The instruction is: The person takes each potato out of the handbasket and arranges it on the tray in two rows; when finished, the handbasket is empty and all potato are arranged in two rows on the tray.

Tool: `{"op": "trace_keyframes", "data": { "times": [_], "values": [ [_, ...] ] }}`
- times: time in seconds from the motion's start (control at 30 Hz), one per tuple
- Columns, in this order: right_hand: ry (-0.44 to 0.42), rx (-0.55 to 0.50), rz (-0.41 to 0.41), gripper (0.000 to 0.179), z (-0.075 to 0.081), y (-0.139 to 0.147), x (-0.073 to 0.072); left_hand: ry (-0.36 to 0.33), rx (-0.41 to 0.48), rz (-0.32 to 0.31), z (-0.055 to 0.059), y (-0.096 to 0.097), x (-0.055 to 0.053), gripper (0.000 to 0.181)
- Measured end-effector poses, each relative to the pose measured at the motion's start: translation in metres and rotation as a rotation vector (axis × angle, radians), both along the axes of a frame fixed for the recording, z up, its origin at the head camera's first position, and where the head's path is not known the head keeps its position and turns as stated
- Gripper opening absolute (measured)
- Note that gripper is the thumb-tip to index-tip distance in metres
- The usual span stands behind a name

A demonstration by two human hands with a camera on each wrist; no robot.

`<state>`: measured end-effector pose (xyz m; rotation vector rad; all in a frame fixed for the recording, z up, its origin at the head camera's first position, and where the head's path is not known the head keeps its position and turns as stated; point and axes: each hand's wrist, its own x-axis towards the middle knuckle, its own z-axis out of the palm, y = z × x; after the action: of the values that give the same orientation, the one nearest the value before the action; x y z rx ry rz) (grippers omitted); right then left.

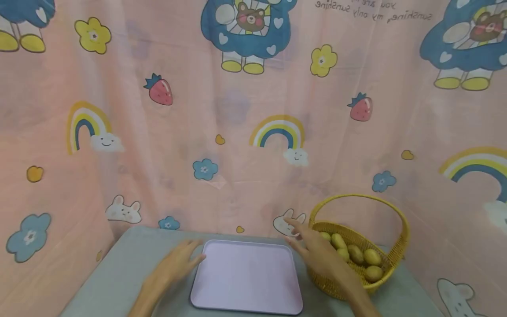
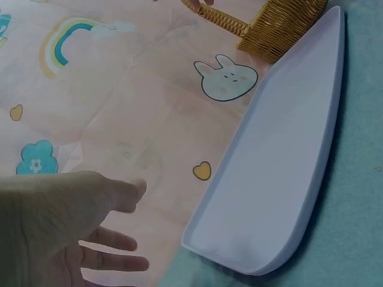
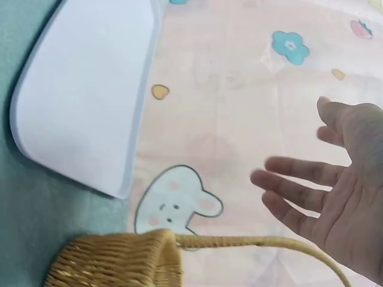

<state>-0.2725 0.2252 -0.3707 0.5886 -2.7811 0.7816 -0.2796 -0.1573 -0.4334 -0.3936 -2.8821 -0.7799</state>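
A pale lilac rectangular tray [image 1: 245, 277] lies flat on the table, its surface bare. My left hand [image 1: 178, 262] is at the tray's left edge, thumb pointing toward the rim, fingers spread and holding nothing. On the other side my right hand [image 1: 317, 251] hovers between the tray and a yellow wicker basket [image 1: 402, 240], its fingers apart and relaxed. Inside the basket sit several yellow-green oval fruits [image 1: 372, 256], some partly hidden by my right forearm. The right wrist view shows the right hand [image 3: 341, 185] with an empty palm, above the basket's handle [image 3: 251, 240].
A grey-green cloth [image 1: 119, 273] covers the table. Behind it hangs a pink curtain [image 1: 237, 193] printed with rainbows, flowers and rabbits, close to the table's back edge. The basket's tall arched handle rises at the right.
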Motion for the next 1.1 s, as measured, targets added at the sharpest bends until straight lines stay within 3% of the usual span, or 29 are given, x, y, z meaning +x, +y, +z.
{"op": "trace_keyframes", "data": {
  "times": [0.2, 0.33, 0.47, 0.63, 0.9, 1.1],
  "values": [
    [0.017, -0.033, 0.021, 0.039, 0.022, 0.018, 0.004, -0.016, 0.021, 0.048, -0.016, 0.001, -0.005, 0.036],
    [0.007, -0.056, -0.001, 0.034, 0.035, 0.034, 0.004, -0.103, 0.022, 0.082, -0.027, 0.002, -0.008, 0.036],
    [-0.015, -0.048, -0.019, 0.032, 0.040, 0.052, 0.000, -0.167, 0.039, 0.072, -0.037, 0.002, -0.009, 0.037],
    [-0.057, -0.006, -0.058, 0.030, 0.040, 0.066, -0.012, -0.162, 0.072, 0.051, -0.044, 0.002, -0.010, 0.038],
    [-0.061, 0.041, -0.024, 0.025, 0.033, 0.074, -0.025, -0.165, 0.115, 0.038, -0.044, 0.006, -0.012, 0.047],
    [-0.114, 0.048, 0.003, 0.027, 0.026, 0.079, -0.034, -0.216, 0.086, 0.087, -0.045, 0.012, -0.012, 0.049]
  ]
}}
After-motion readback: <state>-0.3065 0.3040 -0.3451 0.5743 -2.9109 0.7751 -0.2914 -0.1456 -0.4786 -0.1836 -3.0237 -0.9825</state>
